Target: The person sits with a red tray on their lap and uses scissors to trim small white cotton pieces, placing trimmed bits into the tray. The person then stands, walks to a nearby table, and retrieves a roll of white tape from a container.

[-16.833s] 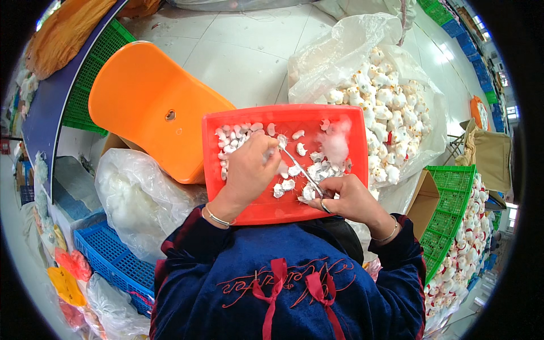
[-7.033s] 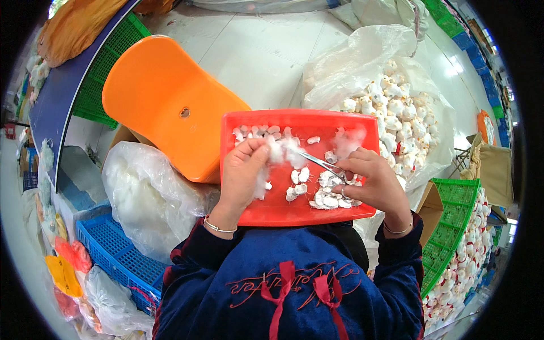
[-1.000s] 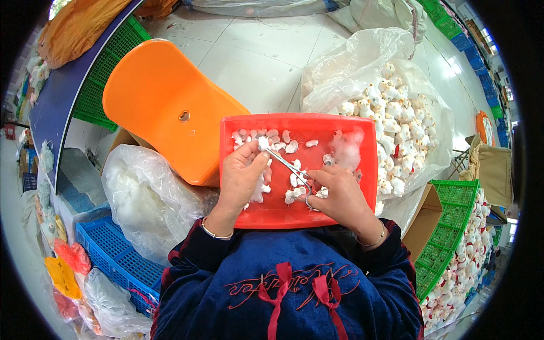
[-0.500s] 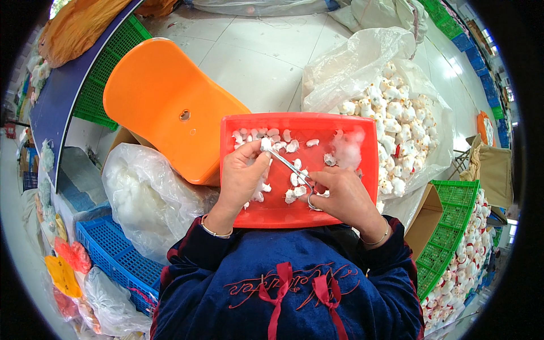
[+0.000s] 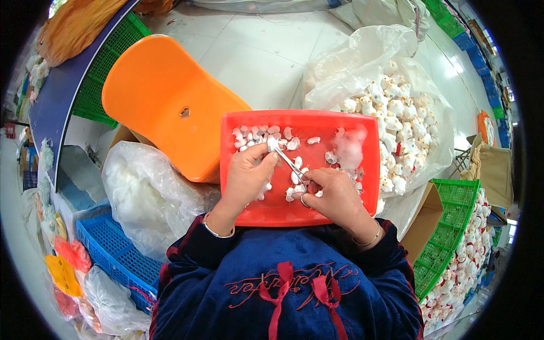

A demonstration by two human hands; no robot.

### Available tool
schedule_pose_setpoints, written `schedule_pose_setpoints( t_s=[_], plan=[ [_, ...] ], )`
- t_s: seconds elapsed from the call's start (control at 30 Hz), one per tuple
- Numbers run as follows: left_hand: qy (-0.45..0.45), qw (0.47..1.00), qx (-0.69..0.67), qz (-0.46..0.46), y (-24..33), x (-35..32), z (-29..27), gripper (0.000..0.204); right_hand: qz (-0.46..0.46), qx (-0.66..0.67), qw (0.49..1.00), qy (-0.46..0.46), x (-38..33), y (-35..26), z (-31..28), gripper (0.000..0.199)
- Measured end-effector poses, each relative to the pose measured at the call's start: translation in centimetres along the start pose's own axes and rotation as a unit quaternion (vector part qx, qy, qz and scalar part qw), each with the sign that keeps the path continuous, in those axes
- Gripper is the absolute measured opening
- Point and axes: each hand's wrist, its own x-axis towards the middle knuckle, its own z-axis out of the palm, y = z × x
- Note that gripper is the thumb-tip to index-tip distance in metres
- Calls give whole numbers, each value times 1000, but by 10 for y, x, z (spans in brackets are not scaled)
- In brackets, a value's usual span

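My left hand point(image 5: 249, 173) pinches a small white plush piece point(image 5: 273, 144) between thumb and fingertips. My right hand point(image 5: 335, 195) grips ring-handled metal forceps point(image 5: 290, 164); their tips are at the plush piece, and whether they go inside it is hard to see. Both hands are over a red plastic tray point(image 5: 266, 217). Lying in the tray are several small white plush pieces point(image 5: 293, 144), some rounded and some with ragged ends. At the tray's right side sits a tuft of white stuffing point(image 5: 348, 148).
An orange chair point(image 5: 170, 96) stands left of the tray, beside a clear bag of white stuffing point(image 5: 136, 187). Right of the tray, a large plastic bag point(image 5: 351, 62) holds many white plush bodies point(image 5: 399, 119). A blue crate point(image 5: 116, 243) and a green crate point(image 5: 450, 226) flank me.
Both hands, with the plush piece and forceps, have moved slightly; the left has gone a little right and the forceps stand a bit steeper. The tray appears slightly higher in view.
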Motion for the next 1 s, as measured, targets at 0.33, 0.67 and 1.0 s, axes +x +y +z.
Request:
schedule_pose_setpoints(
  t_s=[0.33, 0.67, 1.0],
  plan=[
    [26, 999, -43, 13, 5, 3, -8, 21, -51, -124, 991, 26, -3, -2, -10, 34],
    [48, 997, -16, 64, 8, -1, 0, 20, 46, 84, 987, -131, 2, -13, -24, 31],
    [-3, 998, -65, -19, 9, 0, -8, 17, -30, -22, 998, -42, 0, 2, -20, 30]
  ],
)
